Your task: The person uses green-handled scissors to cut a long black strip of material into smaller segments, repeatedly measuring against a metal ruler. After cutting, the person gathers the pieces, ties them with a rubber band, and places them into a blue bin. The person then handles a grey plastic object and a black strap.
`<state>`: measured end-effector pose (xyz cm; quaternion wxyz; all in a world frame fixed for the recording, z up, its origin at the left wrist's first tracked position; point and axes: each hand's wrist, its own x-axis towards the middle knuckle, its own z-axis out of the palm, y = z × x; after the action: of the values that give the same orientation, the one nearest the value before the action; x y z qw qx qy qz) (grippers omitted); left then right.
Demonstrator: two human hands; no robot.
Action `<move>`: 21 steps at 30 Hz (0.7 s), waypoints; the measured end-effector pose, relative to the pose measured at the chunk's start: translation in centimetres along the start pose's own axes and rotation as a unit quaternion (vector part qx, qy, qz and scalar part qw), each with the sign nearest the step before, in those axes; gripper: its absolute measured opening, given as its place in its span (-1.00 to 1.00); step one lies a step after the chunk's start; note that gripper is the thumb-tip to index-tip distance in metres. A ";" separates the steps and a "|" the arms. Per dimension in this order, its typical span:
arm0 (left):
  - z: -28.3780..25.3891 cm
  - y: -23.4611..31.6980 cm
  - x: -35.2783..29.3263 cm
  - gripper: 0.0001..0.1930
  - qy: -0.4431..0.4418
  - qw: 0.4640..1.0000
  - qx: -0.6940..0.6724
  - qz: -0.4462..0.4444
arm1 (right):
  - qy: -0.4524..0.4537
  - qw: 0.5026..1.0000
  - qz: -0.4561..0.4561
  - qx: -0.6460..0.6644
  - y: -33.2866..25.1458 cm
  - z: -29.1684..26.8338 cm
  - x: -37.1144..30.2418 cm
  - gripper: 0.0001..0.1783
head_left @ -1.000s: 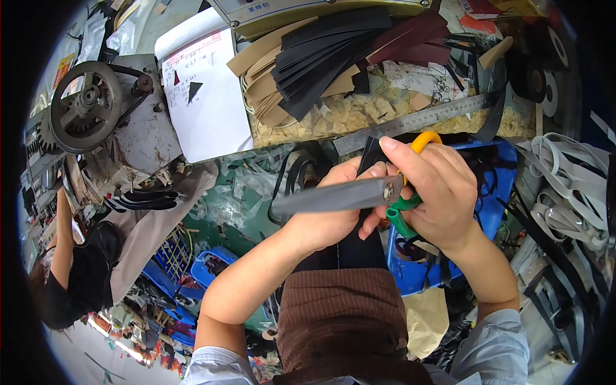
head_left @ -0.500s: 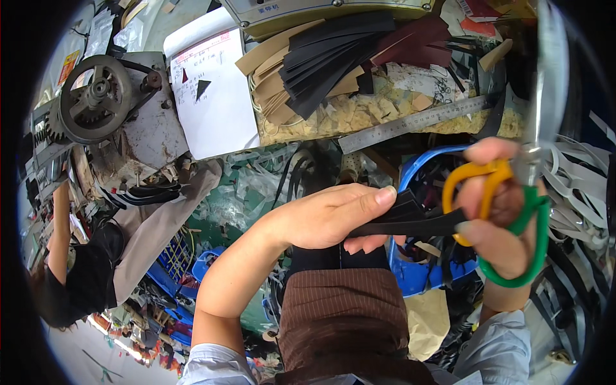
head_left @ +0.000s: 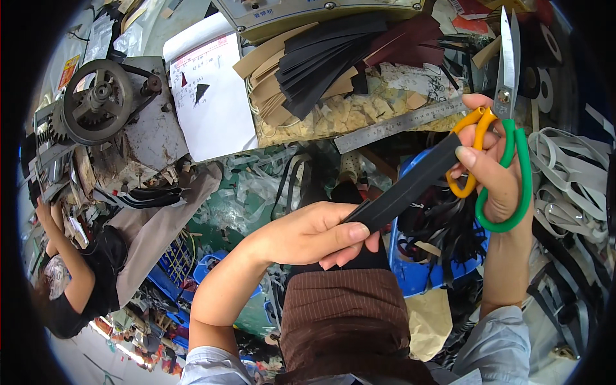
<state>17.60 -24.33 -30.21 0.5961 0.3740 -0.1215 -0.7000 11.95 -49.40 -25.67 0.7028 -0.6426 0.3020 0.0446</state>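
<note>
A slim stack of black strips [head_left: 410, 183] slants up to the right between my hands, above my lap. My left hand [head_left: 311, 237] grips its lower end, thumb on top and fingers beneath. At the upper end, my right hand [head_left: 499, 179] pinches the stack with its thumb against the fingers. That same hand carries scissors [head_left: 505, 96] with one orange and one green handle loop. Their blades point away from me, slightly parted, touching none of the strips.
Ahead, a worktable holds fanned black strips [head_left: 327, 61], tan strips [head_left: 266, 96], maroon strips [head_left: 410, 42], a steel ruler [head_left: 398, 122] and a paper pad [head_left: 215, 128]. A wheeled machine [head_left: 96, 96] stands left, near another person [head_left: 83, 276]. Below my right hand is a blue basket [head_left: 410, 273] of scraps.
My right hand has risen and shifted left with the scissors, while my left hand has lowered slightly. The black strips have gone from nearly level to slanting. The other person's arms have moved.
</note>
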 end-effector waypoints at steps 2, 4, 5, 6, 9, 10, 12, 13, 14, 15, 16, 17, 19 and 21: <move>0.2 0.3 -0.4 -0.56 0.029 0.999 -0.003 -0.036 | 0.006 0.997 -0.018 -0.077 0.3 0.0 -0.2 -0.31; -0.2 -0.7 -1.0 -0.59 0.053 0.998 -0.024 -0.008 | 0.020 0.987 -0.043 -0.156 0.6 -0.3 -1.3 -0.27; -0.3 -0.7 -1.5 -0.59 0.058 0.998 -0.032 -0.008 | 0.008 0.982 -0.048 -0.182 0.4 -1.0 -2.4 -0.29; -0.6 -0.9 -2.0 -0.59 0.065 0.997 -0.042 -0.006 | -0.088 0.981 -0.011 -0.170 0.3 -1.8 -3.9 -0.30; -0.9 -0.9 -3.2 -0.60 0.063 0.997 -0.040 -0.010 | -0.423 0.881 0.191 -0.089 1.6 -3.8 -6.1 -0.24; -0.9 -1.0 -3.5 -0.60 0.064 0.997 -0.044 -0.011 | -0.470 0.858 0.167 -0.121 2.6 -3.1 -6.5 -0.28; -0.7 -0.7 -4.1 -0.62 0.057 0.997 -0.041 -0.025 | -0.456 0.870 0.155 -0.107 4.5 -1.5 -7.4 -0.24; -0.6 -0.7 -4.2 -0.63 0.053 0.997 -0.040 -0.033 | -0.441 0.881 0.143 -0.092 4.9 -0.8 -7.4 -0.23; -0.6 -0.8 -4.4 -0.63 0.054 0.997 -0.041 -0.040 | -0.428 0.891 0.132 -0.077 5.3 0.0 -7.2 -0.21; -0.5 -0.9 -4.5 -0.62 0.055 0.996 -0.043 -0.047 | -0.413 0.901 0.120 -0.061 5.4 0.8 -7.0 -0.20; -0.5 -1.1 -4.7 -0.62 0.056 0.996 -0.044 -0.055 | -0.413 0.901 0.110 -0.071 5.4 1.4 -6.6 -0.20; -0.5 -1.1 -4.8 -0.62 0.055 0.996 -0.040 -0.059 | -0.411 0.902 0.101 -0.083 5.1 2.0 -6.1 -0.20; -0.6 -1.2 -5.1 -0.61 0.053 0.996 -0.033 -0.069 | -0.407 0.904 0.086 -0.099 4.9 2.8 -5.7 -0.21; -0.7 -1.2 -5.3 -0.60 0.056 0.995 -0.029 -0.073 | -0.405 0.905 0.072 -0.113 4.8 3.2 -5.4 -0.25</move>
<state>17.21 -18.89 -29.37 0.5603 0.4026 -0.0399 -0.7228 6.54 -43.85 -27.27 0.6822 -0.6207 0.0298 0.3852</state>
